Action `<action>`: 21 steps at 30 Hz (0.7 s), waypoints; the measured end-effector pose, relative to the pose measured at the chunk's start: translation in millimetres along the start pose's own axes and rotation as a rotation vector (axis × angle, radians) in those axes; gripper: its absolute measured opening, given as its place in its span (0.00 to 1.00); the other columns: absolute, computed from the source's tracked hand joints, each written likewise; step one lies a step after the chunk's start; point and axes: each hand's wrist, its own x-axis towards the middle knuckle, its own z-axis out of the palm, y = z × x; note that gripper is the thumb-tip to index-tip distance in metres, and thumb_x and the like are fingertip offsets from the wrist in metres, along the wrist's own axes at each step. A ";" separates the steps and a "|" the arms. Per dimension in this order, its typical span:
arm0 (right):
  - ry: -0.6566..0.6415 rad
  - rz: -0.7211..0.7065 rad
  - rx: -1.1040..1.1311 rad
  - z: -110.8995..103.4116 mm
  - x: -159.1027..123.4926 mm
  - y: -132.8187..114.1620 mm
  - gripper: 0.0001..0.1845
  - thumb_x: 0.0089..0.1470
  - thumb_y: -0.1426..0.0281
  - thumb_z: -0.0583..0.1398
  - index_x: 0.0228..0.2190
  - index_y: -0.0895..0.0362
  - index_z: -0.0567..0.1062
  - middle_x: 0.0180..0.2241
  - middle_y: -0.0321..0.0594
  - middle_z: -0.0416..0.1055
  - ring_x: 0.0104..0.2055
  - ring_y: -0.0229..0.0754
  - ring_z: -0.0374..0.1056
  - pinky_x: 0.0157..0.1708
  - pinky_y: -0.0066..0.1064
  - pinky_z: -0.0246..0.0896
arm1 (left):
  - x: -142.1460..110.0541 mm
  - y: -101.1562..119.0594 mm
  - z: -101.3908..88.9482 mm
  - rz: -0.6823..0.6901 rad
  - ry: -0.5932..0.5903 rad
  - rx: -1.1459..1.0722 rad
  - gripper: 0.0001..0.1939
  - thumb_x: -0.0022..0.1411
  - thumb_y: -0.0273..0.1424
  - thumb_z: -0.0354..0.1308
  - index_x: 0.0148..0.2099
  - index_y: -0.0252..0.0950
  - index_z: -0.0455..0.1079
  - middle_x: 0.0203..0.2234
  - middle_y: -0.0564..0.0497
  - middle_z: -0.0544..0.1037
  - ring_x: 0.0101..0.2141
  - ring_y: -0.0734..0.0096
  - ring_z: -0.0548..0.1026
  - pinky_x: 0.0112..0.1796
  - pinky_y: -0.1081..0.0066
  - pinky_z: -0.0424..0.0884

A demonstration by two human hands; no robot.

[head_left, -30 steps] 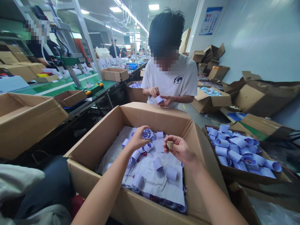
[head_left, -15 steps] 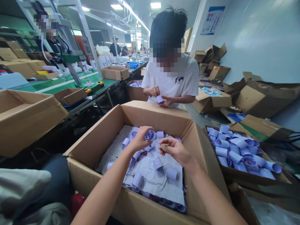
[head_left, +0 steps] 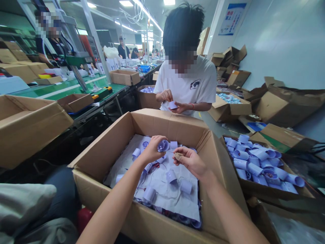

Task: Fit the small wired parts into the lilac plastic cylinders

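The inside of the purple cup (head_left: pixel 163 145) in the left hand (head_left: pixel 153 149) was hard to make out, and the hand hid part of its side. The small tan lump (head_left: pixel 178 156) in the right hand (head_left: pixel 190 161) was partly tucked behind the fingers, so I cannot tell just what it was. A very thin line showed between the two hands — too fine to name. The left arm crossed the near edge of the big box (head_left: pixel 162 123), and the right arm covered much of its near right corner. Under the near edge of the white paper (head_left: pixel 179 206), more cups (head_left: pixel 195 224) peeped out, mostly covered.

The left hand was bent in a wide curve, thumb and fingers gripping the cup. The right hand was nearly closed, pinching the lump in its fingertips. Both hands were above the far half of the box, near each other but apart.

Loose cups (head_left: pixel 171 177) lay on the paper — one toward the near edge, one toward the right edge. Past the box's far edge, another person (head_left: pixel 189 81) held a cup (head_left: pixel 173 105) too.
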 end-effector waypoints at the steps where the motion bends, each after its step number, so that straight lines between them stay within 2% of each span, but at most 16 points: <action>1: 0.016 -0.010 -0.008 -0.2 0.7 0.7 0.17 0.36 0.62 0.71 0.28 0.57 0.76 0.23 0.34 0.74 0.24 0.34 0.68 0.26 0.28 0.62 | -0.2 0.2 0.2 0.007 -0.008 -0.001 0.26 0.41 0.18 0.57 0.45 0.40 0.66 0.43 0.49 0.74 0.47 0.58 0.68 0.51 0.58 0.62; 7: 0.160 -0.120 -0.067 0.7 4.7 4.2 0.17 0.34 0.61 0.71 0.27 0.56 0.76 0.22 0.34 0.72 0.25 0.35 0.67 0.28 0.29 0.62 | -2.8 -0.5 6.0 0.040 -0.113 0.004 0.27 0.41 0.17 0.57 0.46 0.38 0.65 0.44 0.48 0.73 0.48 0.58 0.67 0.51 0.58 0.62; 10: 0.175 -0.163 -0.074 1.7 3.2 3.2 0.16 0.35 0.62 0.71 0.27 0.56 0.76 0.22 0.34 0.72 0.25 0.36 0.66 0.28 0.30 0.61 | -3.5 -1.6 9.5 0.042 -0.156 0.006 0.27 0.41 0.17 0.57 0.47 0.37 0.65 0.44 0.47 0.73 0.48 0.58 0.67 0.50 0.58 0.63; 17: 0.245 -0.292 -0.098 -2.6 -2.9 0.4 0.10 0.40 0.64 0.67 0.27 0.55 0.75 0.22 0.33 0.69 0.25 0.36 0.64 0.28 0.30 0.60 | -3.0 -4.2 8.3 -0.021 -0.144 -0.014 0.28 0.41 0.18 0.58 0.47 0.39 0.65 0.46 0.48 0.73 0.48 0.57 0.68 0.51 0.57 0.63; 21: 0.245 -0.284 -0.234 -1.3 -3.7 -0.6 0.09 0.40 0.65 0.66 0.26 0.55 0.75 0.22 0.33 0.69 0.24 0.35 0.62 0.26 0.29 0.59 | -2.6 -3.8 7.2 -0.050 -0.103 -0.028 0.28 0.41 0.18 0.57 0.47 0.38 0.66 0.46 0.48 0.73 0.48 0.58 0.68 0.51 0.58 0.64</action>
